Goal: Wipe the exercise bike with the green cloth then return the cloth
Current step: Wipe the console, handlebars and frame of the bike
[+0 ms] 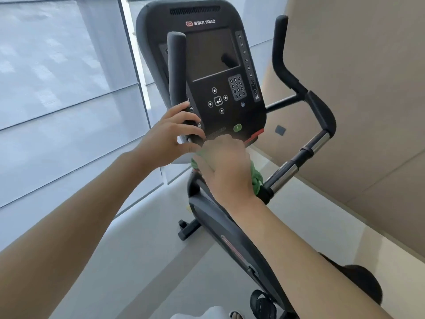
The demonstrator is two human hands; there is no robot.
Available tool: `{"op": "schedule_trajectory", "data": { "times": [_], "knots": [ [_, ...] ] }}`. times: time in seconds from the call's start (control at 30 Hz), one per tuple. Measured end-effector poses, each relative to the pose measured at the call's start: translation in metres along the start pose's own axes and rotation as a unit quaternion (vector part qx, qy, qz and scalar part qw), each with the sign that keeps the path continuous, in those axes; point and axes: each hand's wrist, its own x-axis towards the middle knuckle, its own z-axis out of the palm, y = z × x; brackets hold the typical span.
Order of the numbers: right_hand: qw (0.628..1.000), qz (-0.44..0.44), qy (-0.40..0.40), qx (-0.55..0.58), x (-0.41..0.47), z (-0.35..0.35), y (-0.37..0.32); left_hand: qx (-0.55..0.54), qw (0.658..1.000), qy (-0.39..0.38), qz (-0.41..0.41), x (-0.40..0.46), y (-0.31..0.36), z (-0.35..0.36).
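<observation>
A black exercise bike [232, 236] stands in front of me, its console [213, 72] tilted up with a dark screen and button pad. My left hand [167, 137] curls loosely around the base of the left upright handlebar [177, 67], fingers partly apart. Just below the console, my right hand [226, 166] presses a bunched green cloth [256, 178] against the centre of the handlebar; the hand is blurred and covers most of the cloth.
The right handlebar [319, 116] curves up with a chrome section [285, 171]. Grey window blinds [57, 100] fill the left, a beige wall [368, 88] the right. A pedal with strap [264, 302] sits low right. Grey floor [147, 245] surrounds the bike.
</observation>
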Motion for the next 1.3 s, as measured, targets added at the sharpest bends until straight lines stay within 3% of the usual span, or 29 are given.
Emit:
{"op": "schedule_trajectory", "data": {
  "times": [0.4,0.7,0.9,1.1,1.3],
  "knots": [
    [0.996,-0.037,-0.003,-0.077,-0.111,-0.02,0.032,-0.052,0.998,0.013,0.023,0.0,-0.011,0.01],
    [0.995,-0.048,0.055,-0.067,-0.057,-0.003,0.009,-0.062,0.997,0.03,0.023,-0.001,-0.013,0.013],
    [0.998,-0.011,0.046,-0.051,-0.018,0.0,-0.011,-0.05,0.998,0.018,0.019,-0.002,-0.008,0.01],
    [0.999,0.003,0.029,-0.017,-0.035,-0.011,-0.006,-0.035,0.999,0.01,-0.003,-0.007,0.0,0.011],
    [0.998,-0.049,0.019,0.026,-0.099,-0.026,0.051,-0.018,0.998,0.03,-0.046,-0.032,0.021,0.022]
  ]
}}
